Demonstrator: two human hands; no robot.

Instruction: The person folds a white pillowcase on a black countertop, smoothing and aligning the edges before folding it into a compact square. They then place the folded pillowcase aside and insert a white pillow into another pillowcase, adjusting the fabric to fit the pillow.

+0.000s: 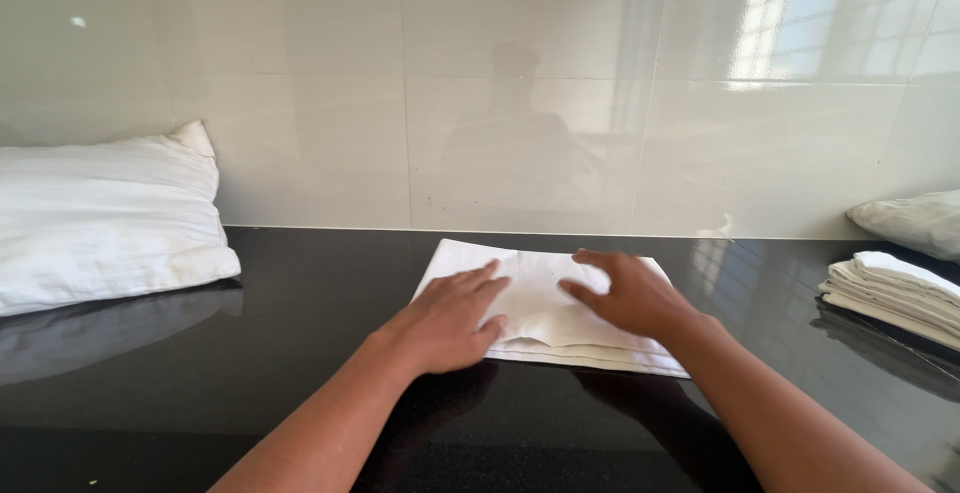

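Folded white cloth (545,298) lies flat on the black countertop (300,293), both hands pressed on top of it.

Cloth sits near the middle of the counter, just short of the tiled wall (520,103), folded into a layered rectangle with stacked edges showing along its near side. Left hand (445,321) rests palm down on the cloth's left part, fingers spread and flat, gripping nothing. Right hand (625,293) lies palm down on the right part, fingers extended toward the centre, likewise open and holding nothing. White pillow (105,215) lies at the far left against the wall, well apart from the cloth. Stack of folded white cloths (895,293) sits at the right edge, with a second pillow (910,221) behind it.
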